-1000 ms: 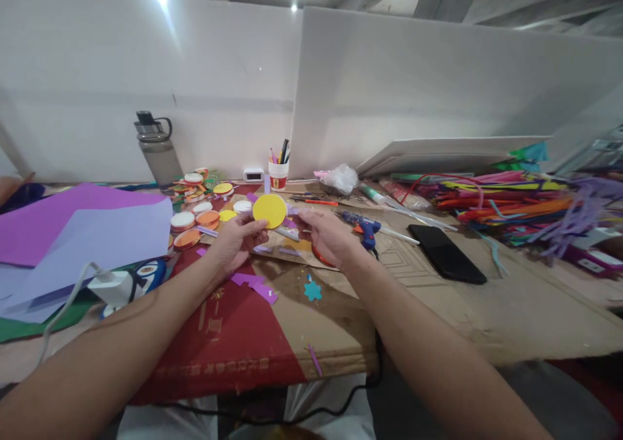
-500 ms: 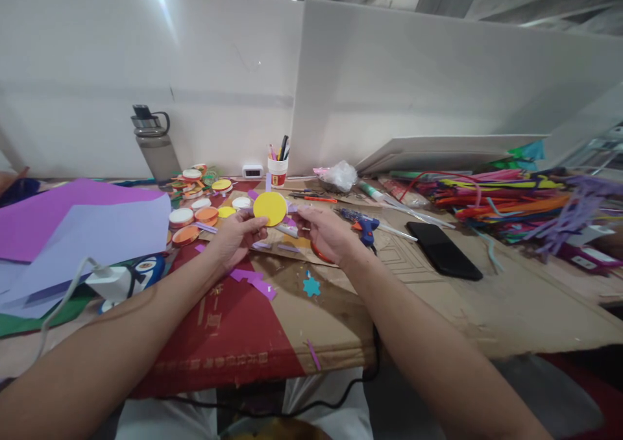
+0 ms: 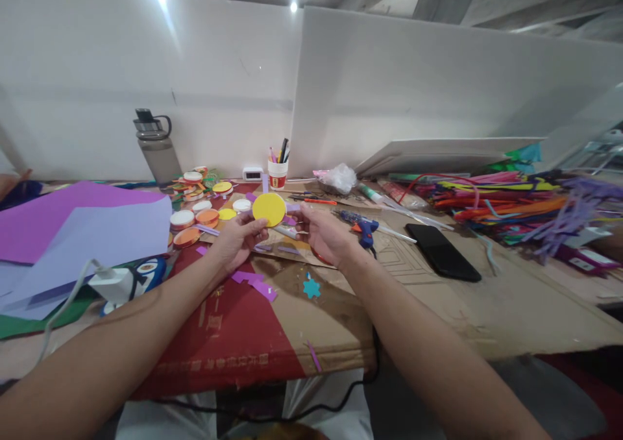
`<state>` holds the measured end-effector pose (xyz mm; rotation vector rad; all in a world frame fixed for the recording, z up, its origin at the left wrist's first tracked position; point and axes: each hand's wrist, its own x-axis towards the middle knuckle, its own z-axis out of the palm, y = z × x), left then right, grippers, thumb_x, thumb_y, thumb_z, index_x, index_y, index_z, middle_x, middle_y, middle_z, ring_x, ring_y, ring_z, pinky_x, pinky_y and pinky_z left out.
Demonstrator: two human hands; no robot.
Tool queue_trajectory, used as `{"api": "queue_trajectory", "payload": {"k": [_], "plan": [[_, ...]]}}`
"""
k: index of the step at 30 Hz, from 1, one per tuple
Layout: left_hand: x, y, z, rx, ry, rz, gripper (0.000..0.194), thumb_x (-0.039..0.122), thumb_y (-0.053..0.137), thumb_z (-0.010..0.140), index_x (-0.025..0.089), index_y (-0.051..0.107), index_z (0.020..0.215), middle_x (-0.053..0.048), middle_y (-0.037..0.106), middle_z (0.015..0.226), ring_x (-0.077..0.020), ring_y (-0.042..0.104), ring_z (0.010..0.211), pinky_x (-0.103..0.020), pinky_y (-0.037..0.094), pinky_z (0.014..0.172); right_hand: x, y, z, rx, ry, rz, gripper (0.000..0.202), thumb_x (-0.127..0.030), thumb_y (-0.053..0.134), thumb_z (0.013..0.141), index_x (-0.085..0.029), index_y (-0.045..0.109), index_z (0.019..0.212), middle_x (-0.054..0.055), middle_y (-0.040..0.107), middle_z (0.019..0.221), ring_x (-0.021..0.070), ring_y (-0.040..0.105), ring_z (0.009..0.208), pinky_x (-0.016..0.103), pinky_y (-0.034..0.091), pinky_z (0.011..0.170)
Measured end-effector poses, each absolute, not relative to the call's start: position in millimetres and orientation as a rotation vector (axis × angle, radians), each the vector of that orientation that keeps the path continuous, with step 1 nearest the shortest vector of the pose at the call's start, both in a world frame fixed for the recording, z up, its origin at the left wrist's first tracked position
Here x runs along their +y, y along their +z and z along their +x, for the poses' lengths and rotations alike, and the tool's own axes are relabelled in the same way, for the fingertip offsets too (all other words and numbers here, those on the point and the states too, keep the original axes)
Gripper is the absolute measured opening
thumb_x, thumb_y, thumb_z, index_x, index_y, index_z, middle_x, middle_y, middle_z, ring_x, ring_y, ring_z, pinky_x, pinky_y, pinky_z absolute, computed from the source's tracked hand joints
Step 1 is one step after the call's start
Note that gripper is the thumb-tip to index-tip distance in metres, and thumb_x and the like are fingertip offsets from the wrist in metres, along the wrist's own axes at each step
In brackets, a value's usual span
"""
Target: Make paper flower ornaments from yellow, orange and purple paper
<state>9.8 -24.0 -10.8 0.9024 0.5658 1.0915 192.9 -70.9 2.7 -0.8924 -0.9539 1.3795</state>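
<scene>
A round yellow disc (image 3: pixel 269 210) is pinched at its lower left edge by my left hand (image 3: pixel 236 240), thumb on its front. Purple strips stick out around the disc, one pointing up (image 3: pixel 265 182). On the right side, the fingers of my right hand (image 3: pixel 325 233) are closed on the end of a light purple strip (image 3: pixel 293 207) that reaches the disc's edge. How the strips join behind the disc is hidden. Purple paper scraps (image 3: pixel 256 283) and a teal star-shaped piece (image 3: pixel 311 287) lie on the cardboard below my hands.
A blue glue gun (image 3: pixel 366 230) and a black phone (image 3: pixel 442 252) lie right of my hands. White and orange round pieces (image 3: pixel 207 218) sit at left, near purple sheets (image 3: pixel 111 232). A bottle (image 3: pixel 158 151) and pen cup (image 3: pixel 278 175) stand behind. Pipe cleaners (image 3: pixel 506 196) are piled far right.
Both hands keep their hold on the disc and strip with barely any movement. The whole view has shifted slightly.
</scene>
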Motion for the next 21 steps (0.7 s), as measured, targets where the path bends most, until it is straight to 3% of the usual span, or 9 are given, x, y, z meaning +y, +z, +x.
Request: {"api": "queue_trajectory", "payload": {"k": [5, 21], "plan": [[-25.3, -11.2, 10.5, 0.577, 1.085, 0.957, 0.033, 0.01, 0.082, 0.057, 0.012, 0.068, 0.087, -0.004, 0.068, 0.091, -0.0076, 0.059, 0.069, -0.017, 0.049, 0.056, -71.1, 3.1, 192.0, -0.966, 1.374, -0.936, 0.037, -0.055, 0.071, 0.071, -0.022, 0.066, 0.085, 0.002, 0.068, 0.083, 0.0138, 0.055, 0.068, 0.028, 0.042, 0.061], [-26.3, -11.4, 11.7, 0.563, 1.103, 0.919, 0.029, 0.009, 0.082, 0.059, 0.012, 0.069, 0.085, -0.004, 0.069, 0.088, -0.0072, 0.06, 0.068, -0.017, 0.05, 0.059, -72.3, 3.1, 186.1, -1.022, 1.293, -0.924, 0.039, -0.054, 0.071, 0.07, -0.022, 0.061, 0.089, 0.0, 0.061, 0.083, 0.0118, 0.05, 0.069, 0.025, 0.039, 0.06]]}}
